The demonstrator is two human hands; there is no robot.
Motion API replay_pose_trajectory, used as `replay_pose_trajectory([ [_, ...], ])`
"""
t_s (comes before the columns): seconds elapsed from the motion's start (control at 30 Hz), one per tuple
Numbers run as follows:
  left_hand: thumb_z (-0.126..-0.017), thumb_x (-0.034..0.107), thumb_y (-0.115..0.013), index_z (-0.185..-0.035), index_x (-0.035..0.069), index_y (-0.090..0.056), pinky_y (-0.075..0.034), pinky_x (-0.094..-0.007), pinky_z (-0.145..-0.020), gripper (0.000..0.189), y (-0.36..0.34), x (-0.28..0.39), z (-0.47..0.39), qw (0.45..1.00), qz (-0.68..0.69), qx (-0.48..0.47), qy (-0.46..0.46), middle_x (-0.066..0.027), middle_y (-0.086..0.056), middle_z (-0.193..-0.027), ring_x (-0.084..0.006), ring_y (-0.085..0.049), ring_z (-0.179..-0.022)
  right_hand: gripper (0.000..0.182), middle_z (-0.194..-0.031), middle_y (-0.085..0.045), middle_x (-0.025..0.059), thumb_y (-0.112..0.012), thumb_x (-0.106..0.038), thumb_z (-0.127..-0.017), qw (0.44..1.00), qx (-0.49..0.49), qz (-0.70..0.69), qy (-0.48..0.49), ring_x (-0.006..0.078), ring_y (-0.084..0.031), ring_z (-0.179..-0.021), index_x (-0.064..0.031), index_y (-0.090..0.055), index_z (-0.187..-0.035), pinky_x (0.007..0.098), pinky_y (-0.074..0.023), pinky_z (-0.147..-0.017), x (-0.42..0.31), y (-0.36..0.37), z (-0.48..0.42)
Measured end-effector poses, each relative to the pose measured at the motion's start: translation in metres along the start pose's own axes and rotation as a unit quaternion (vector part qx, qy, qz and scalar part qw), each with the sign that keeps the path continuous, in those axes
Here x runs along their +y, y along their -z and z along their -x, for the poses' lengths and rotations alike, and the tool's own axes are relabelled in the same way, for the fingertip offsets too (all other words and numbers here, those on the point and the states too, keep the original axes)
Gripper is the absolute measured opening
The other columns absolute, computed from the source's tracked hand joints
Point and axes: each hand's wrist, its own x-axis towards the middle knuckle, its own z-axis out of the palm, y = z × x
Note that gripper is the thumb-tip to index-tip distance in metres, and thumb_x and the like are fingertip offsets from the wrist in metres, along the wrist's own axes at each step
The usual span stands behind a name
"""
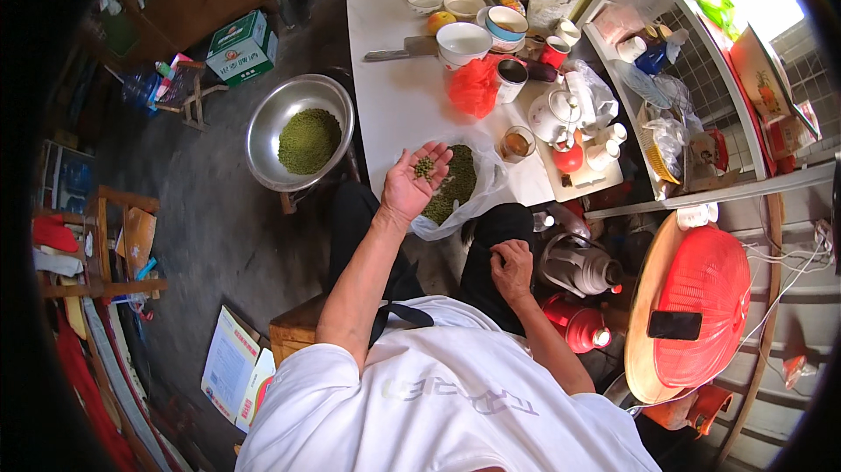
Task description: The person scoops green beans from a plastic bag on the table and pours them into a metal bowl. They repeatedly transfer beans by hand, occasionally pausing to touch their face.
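Observation:
My left hand is palm up, holding a small heap of green mung beans. It hovers over the left rim of a clear plastic bag, which stands open near the table edge with more mung beans inside. My right hand rests on my right knee, its fingers loosely curled and nothing visible in them. Left of the table, a wide metal basin holds a large mound of green beans.
On the white table lie a cleaver, bowls, a red plastic bag, a glass of brown liquid and a teapot. Thermos flasks stand by my right knee. A phone lies on a red mesh cover.

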Motion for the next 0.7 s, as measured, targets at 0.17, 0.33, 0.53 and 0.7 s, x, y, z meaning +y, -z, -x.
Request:
replay_pose_trajectory([
  [0.17,-0.091,0.020,-0.040,-0.114,-0.002,-0.046,-0.044,-0.0354,-0.089,0.032,0.017,0.009,0.003,0.998,-0.011,0.039,-0.039,-0.0148,-0.050,-0.115,-0.0275,-0.048,-0.110,0.008,-0.073,-0.059,0.0081,-0.058,-0.001,-0.064,1.000,-0.006,-0.001,0.009,0.0265,-0.054,-0.077,-0.0048,-0.060,-0.071,0.0346,-0.0429,-0.069,-0.001,-0.003,-0.001],
  [0.33,-0.087,0.012,-0.048,-0.103,0.000,-0.053,-0.048,-0.0310,-0.084,0.021,0.041,0.038,0.008,0.992,0.018,0.089,-0.092,-0.0118,-0.057,-0.105,-0.0232,-0.055,-0.101,0.008,-0.075,-0.058,0.0072,-0.058,-0.002,-0.064,1.000,-0.012,0.010,0.012,0.0266,-0.054,-0.080,-0.0060,-0.060,-0.070,0.0361,-0.0425,-0.070,0.000,-0.004,0.001],
  [0.53,-0.084,0.001,-0.041,-0.104,-0.002,-0.049,-0.047,-0.0335,-0.085,0.022,0.078,0.121,0.015,0.966,0.004,0.117,-0.231,-0.0158,-0.056,-0.104,-0.0263,-0.055,-0.100,0.007,-0.074,-0.058,0.0069,-0.058,-0.003,-0.064,0.999,-0.026,0.025,0.012,0.0262,-0.054,-0.080,-0.0063,-0.061,-0.070,0.0361,-0.0429,-0.069,-0.003,-0.004,-0.002],
  [0.7,-0.085,0.003,-0.040,-0.108,-0.006,-0.040,-0.042,-0.0361,-0.089,0.024,0.081,0.205,0.012,0.928,0.021,0.239,-0.287,-0.0186,-0.047,-0.102,-0.0290,-0.047,-0.101,0.007,-0.074,-0.059,0.0074,-0.058,-0.003,-0.064,0.999,-0.029,0.009,0.021,0.0268,-0.054,-0.080,-0.0063,-0.061,-0.069,0.0365,-0.0431,-0.068,-0.002,-0.005,-0.004],
])
